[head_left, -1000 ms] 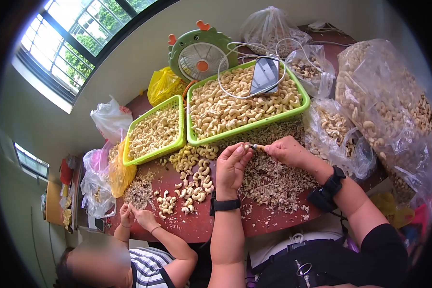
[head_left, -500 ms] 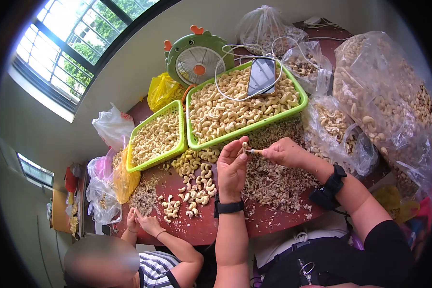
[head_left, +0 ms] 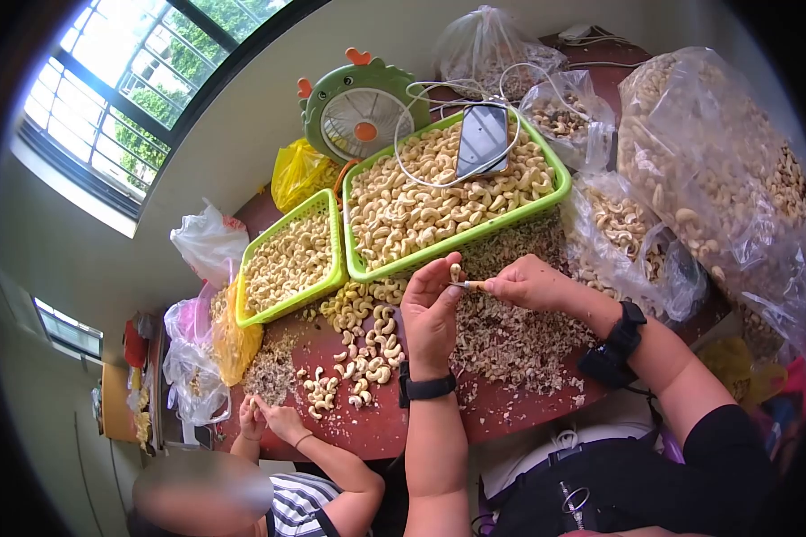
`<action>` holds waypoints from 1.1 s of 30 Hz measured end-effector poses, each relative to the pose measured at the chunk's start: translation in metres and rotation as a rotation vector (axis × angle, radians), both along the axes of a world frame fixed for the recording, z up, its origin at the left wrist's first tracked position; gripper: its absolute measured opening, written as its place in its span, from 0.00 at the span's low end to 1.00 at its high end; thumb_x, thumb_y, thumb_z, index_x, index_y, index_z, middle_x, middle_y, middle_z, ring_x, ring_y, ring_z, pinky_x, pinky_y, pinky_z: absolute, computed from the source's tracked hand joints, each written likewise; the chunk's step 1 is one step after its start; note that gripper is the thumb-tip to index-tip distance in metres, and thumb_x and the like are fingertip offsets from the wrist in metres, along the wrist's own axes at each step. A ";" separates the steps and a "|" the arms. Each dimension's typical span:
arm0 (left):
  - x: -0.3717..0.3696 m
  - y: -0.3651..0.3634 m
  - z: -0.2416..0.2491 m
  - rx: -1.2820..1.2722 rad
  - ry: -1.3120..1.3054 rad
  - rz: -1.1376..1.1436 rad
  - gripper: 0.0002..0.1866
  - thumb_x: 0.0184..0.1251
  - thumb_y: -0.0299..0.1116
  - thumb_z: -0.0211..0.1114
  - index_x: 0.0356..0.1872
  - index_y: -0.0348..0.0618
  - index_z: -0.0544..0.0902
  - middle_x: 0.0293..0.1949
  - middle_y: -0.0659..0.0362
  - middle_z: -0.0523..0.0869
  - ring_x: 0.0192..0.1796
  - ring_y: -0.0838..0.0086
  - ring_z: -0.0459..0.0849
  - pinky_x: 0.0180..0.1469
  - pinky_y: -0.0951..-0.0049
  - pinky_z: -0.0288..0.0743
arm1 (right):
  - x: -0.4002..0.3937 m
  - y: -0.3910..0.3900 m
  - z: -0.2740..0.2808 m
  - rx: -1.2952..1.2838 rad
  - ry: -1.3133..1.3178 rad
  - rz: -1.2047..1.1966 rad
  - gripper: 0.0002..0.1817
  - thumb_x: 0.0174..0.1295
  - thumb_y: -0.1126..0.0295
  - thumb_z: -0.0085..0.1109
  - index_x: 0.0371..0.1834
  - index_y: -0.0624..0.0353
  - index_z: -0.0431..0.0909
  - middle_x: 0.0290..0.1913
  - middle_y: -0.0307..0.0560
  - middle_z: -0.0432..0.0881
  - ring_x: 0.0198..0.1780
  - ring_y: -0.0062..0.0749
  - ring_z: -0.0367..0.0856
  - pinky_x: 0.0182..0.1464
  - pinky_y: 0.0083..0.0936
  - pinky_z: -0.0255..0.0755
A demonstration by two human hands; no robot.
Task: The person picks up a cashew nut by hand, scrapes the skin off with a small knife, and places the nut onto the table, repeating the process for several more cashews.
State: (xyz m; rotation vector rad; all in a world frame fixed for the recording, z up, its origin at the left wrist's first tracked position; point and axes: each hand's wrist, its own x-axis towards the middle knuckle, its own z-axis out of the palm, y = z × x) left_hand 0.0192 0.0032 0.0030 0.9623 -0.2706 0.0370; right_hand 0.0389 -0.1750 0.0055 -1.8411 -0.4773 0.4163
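Observation:
My left hand (head_left: 432, 309) pinches a single cashew (head_left: 456, 270) upright between thumb and fingers. In my right hand (head_left: 530, 285) is a small knife (head_left: 475, 285) with a light wooden handle; its short metal blade meets the cashew or lies right beside it. Both hands are above a heap of peeled skins and crumbs (head_left: 519, 345) on the red table (head_left: 475, 428). Just beyond them stands the large green basket (head_left: 461, 242), full of cashews. Left of my left hand, loose cashews (head_left: 367, 358) lie on the tabletop.
A smaller green basket (head_left: 291, 300) of cashews stands to the left. A phone (head_left: 484, 140) with a white cable rests on the large basket's nuts, near a green fan (head_left: 363, 121). Filled plastic bags (head_left: 703, 152) crowd the right. Another person's hands (head_left: 264, 421) work at lower left.
The view has shifted slightly. My hands keep the cashew and the knife in nearly the same place, with the blade at a slightly different angle. The other person's head has moved a little right.

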 end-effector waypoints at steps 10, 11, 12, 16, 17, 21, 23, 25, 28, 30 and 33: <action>-0.001 0.002 -0.002 0.103 0.056 0.012 0.20 0.50 0.12 0.55 0.48 0.33 0.70 0.50 0.45 0.74 0.50 0.66 0.75 0.53 0.72 0.70 | 0.000 -0.005 0.005 -0.045 0.055 -0.040 0.25 0.55 0.50 0.52 0.12 0.61 0.75 0.11 0.36 0.70 0.15 0.18 0.65 0.21 0.19 0.61; -0.002 0.001 0.000 0.114 0.059 0.027 0.20 0.50 0.12 0.55 0.47 0.32 0.70 0.49 0.45 0.75 0.49 0.67 0.76 0.52 0.73 0.70 | 0.001 -0.006 0.006 -0.041 0.052 -0.039 0.25 0.55 0.50 0.52 0.12 0.61 0.75 0.11 0.36 0.70 0.15 0.18 0.65 0.21 0.19 0.61; -0.002 0.000 0.000 0.119 0.058 0.030 0.20 0.50 0.12 0.55 0.47 0.32 0.70 0.49 0.45 0.75 0.49 0.67 0.76 0.52 0.73 0.70 | 0.001 -0.007 0.005 -0.059 0.058 -0.045 0.25 0.55 0.50 0.53 0.13 0.61 0.76 0.11 0.36 0.70 0.15 0.18 0.65 0.21 0.19 0.61; -0.002 0.000 -0.001 0.161 0.067 0.052 0.19 0.50 0.13 0.56 0.46 0.32 0.71 0.47 0.46 0.76 0.48 0.68 0.77 0.49 0.75 0.72 | 0.003 -0.009 0.003 -0.079 0.045 -0.038 0.25 0.55 0.50 0.52 0.12 0.61 0.75 0.11 0.36 0.70 0.15 0.18 0.65 0.20 0.19 0.60; -0.002 0.000 -0.002 0.147 0.112 0.052 0.19 0.50 0.13 0.56 0.46 0.32 0.71 0.46 0.47 0.77 0.46 0.69 0.78 0.47 0.75 0.73 | 0.004 -0.011 0.001 -0.074 0.043 -0.041 0.25 0.55 0.50 0.52 0.12 0.61 0.75 0.11 0.36 0.70 0.15 0.18 0.65 0.20 0.19 0.60; -0.001 0.004 -0.005 0.131 0.177 0.050 0.18 0.51 0.14 0.57 0.46 0.32 0.71 0.45 0.48 0.78 0.42 0.70 0.79 0.43 0.76 0.75 | 0.005 -0.014 0.001 -0.037 0.106 -0.073 0.26 0.56 0.50 0.51 0.09 0.59 0.73 0.09 0.35 0.67 0.14 0.17 0.62 0.18 0.19 0.57; -0.001 0.004 -0.006 0.121 0.178 0.040 0.18 0.51 0.14 0.57 0.46 0.32 0.70 0.46 0.48 0.77 0.43 0.70 0.79 0.45 0.76 0.75 | 0.005 -0.014 0.000 -0.026 0.087 -0.070 0.26 0.56 0.50 0.50 0.09 0.59 0.72 0.09 0.34 0.66 0.13 0.17 0.61 0.17 0.19 0.56; -0.002 0.004 -0.005 0.083 0.161 -0.012 0.19 0.51 0.14 0.56 0.47 0.33 0.70 0.48 0.48 0.76 0.45 0.71 0.78 0.45 0.76 0.74 | 0.007 -0.011 -0.009 -0.008 0.070 -0.020 0.26 0.57 0.51 0.50 0.08 0.59 0.71 0.09 0.34 0.65 0.13 0.17 0.61 0.17 0.20 0.56; -0.001 0.003 -0.005 0.045 0.111 -0.039 0.20 0.52 0.13 0.55 0.49 0.33 0.69 0.50 0.48 0.74 0.48 0.71 0.76 0.47 0.76 0.73 | 0.004 -0.010 -0.001 -0.048 0.041 -0.005 0.27 0.56 0.50 0.50 0.09 0.60 0.71 0.09 0.35 0.65 0.14 0.18 0.61 0.18 0.20 0.57; 0.000 0.002 -0.006 0.066 0.097 -0.025 0.21 0.51 0.13 0.55 0.49 0.33 0.69 0.51 0.47 0.73 0.48 0.71 0.76 0.47 0.76 0.73 | 0.003 -0.008 -0.001 -0.061 0.027 -0.006 0.27 0.56 0.49 0.50 0.09 0.60 0.71 0.09 0.36 0.66 0.14 0.19 0.61 0.18 0.21 0.58; 0.000 0.002 -0.007 0.094 0.051 -0.024 0.21 0.50 0.12 0.55 0.49 0.33 0.69 0.51 0.46 0.73 0.50 0.70 0.75 0.48 0.75 0.73 | 0.002 -0.006 -0.004 -0.061 0.030 -0.018 0.27 0.55 0.48 0.50 0.09 0.61 0.71 0.09 0.37 0.67 0.14 0.20 0.62 0.19 0.22 0.59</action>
